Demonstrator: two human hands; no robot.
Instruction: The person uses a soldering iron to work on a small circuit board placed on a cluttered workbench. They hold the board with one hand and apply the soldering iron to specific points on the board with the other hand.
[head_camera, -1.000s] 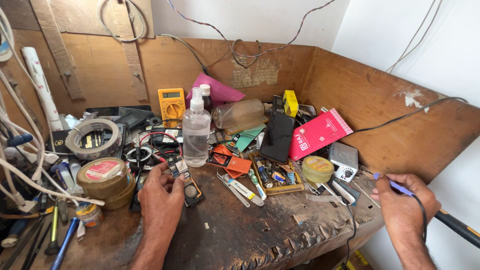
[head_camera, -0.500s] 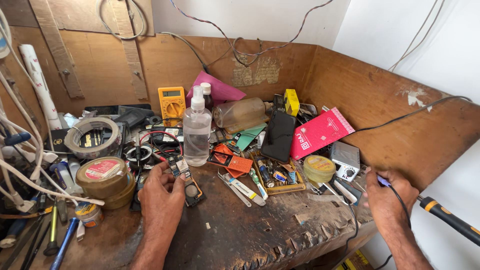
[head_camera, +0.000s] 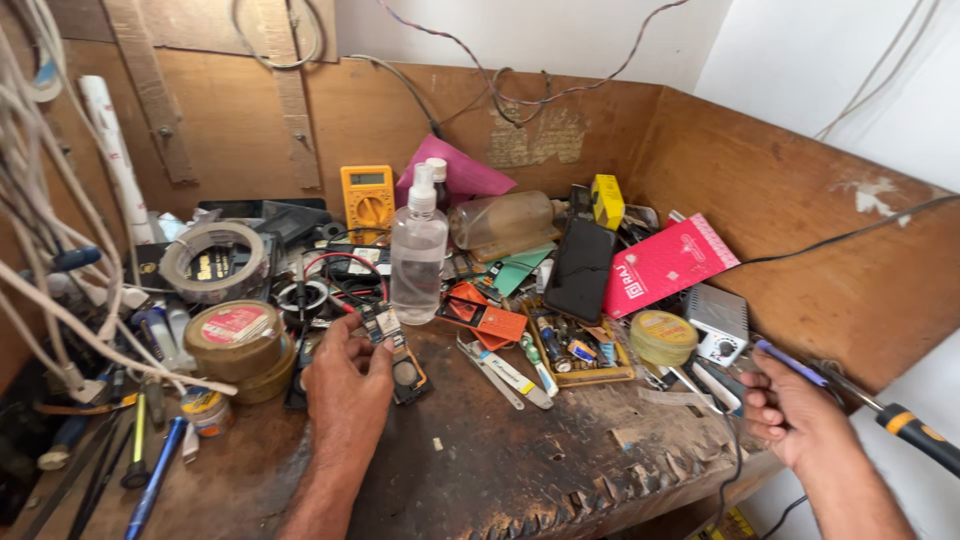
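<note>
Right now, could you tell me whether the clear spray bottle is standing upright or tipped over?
Upright. The spray bottle stands on its base with the white nozzle on top, while the brownish bottle behind it lies on its side.

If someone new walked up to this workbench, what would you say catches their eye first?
Probably the clear spray bottle standing upright mid-bench, with the yellow multimeter propped against the back wall behind it. To the right, a bright pink packet leans toward the side wall. In front, the left hand rests on a small circuit board, while the right hand grips a slim tool at the bench's right edge.
</note>
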